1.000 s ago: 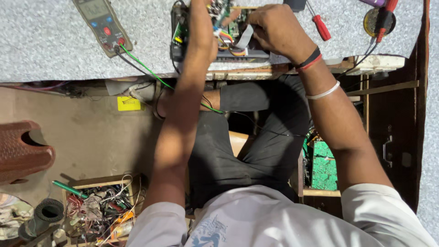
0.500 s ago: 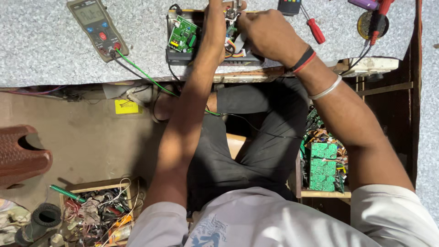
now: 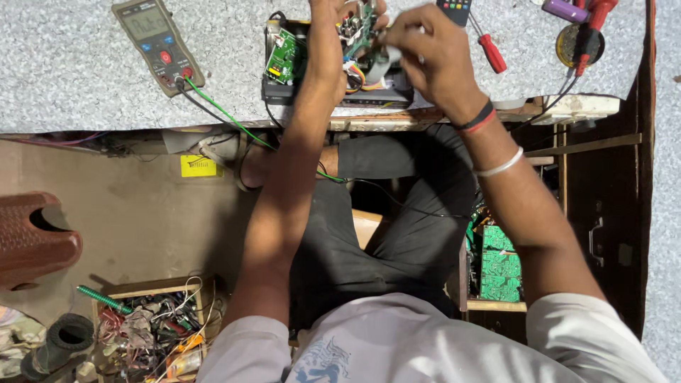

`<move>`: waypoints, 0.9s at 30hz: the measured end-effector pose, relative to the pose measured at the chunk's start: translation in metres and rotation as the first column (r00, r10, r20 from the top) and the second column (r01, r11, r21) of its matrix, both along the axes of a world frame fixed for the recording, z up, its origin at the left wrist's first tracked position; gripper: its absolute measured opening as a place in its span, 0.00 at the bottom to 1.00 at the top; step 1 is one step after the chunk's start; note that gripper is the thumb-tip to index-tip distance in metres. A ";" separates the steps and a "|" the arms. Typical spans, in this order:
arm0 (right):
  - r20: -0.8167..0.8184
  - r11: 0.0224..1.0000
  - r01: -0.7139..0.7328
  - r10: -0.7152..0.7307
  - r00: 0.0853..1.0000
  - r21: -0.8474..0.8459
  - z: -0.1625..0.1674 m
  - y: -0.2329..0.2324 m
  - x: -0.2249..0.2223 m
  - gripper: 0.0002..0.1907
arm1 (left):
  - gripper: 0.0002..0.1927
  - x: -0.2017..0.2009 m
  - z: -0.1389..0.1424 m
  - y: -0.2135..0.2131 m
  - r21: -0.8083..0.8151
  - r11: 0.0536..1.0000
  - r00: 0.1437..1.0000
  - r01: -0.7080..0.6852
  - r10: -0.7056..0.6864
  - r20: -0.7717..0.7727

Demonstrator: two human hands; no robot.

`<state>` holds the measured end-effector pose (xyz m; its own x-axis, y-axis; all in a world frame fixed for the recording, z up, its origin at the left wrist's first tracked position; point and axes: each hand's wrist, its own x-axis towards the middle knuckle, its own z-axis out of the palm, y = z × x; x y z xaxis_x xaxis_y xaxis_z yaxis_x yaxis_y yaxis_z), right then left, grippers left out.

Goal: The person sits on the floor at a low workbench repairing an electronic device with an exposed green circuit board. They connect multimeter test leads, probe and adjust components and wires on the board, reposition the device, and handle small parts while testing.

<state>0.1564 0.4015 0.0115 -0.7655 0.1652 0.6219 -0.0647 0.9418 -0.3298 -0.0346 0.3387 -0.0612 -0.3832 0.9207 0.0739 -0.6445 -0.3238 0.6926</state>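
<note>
An opened black electronic box point(image 3: 376, 96) lies on the speckled grey bench point(image 3: 78, 78), with a green circuit board point(image 3: 284, 57) showing at its left side. My left hand point(image 3: 333, 32) grips a second green circuit board point(image 3: 360, 25) lifted upright over the box, coloured wires hanging below it. My right hand point(image 3: 425, 53) pinches a grey flat ribbon cable point(image 3: 379, 65) that runs from that board down to the box.
A multimeter point(image 3: 157, 46) with green and black leads sits at the bench's left. A red-handled screwdriver point(image 3: 489, 50), red probes and a solder reel point(image 3: 578, 44) lie right. Below: a brown stool point(image 3: 32, 237), a wooden crate of wire scrap point(image 3: 152, 333), green boards on a shelf point(image 3: 500, 262).
The view has shifted down, bringing the bench and box lower in frame. My left hand has raised the circuit board upright, and my right hand has moved onto the ribbon cable.
</note>
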 end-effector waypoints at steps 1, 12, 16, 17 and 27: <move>-0.024 1.000 -0.010 0.011 1.000 0.029 -0.002 -0.005 0.000 0.22 | 0.38 -0.001 0.004 -0.003 0.023 1.000 1.000 0.005 -0.005 -0.016; -0.195 0.983 -0.031 0.067 0.978 0.184 -0.006 -0.027 -0.005 0.16 | 0.42 0.007 0.035 -0.028 0.230 0.964 0.970 0.131 -0.077 -0.229; -0.214 0.983 -0.017 0.056 0.975 0.181 -0.006 -0.029 -0.007 0.16 | 0.42 0.009 0.037 -0.034 0.210 0.972 0.968 0.105 -0.051 -0.246; -0.216 0.983 -0.011 0.051 0.975 0.181 -0.007 -0.030 -0.007 0.16 | 0.41 0.008 0.036 -0.034 0.207 0.972 0.960 0.106 -0.046 -0.275; -0.289 0.974 -0.037 0.102 0.952 0.222 -0.008 -0.029 -0.010 0.13 | 0.42 0.007 0.039 -0.031 0.243 0.958 0.974 0.150 -0.102 -0.202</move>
<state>0.1464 0.3729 0.0039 -0.5457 -0.0422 0.8369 -0.1970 0.9772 -0.0791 -0.0279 0.3077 -0.0224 -0.2223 0.9015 0.3713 -0.5592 -0.4298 0.7089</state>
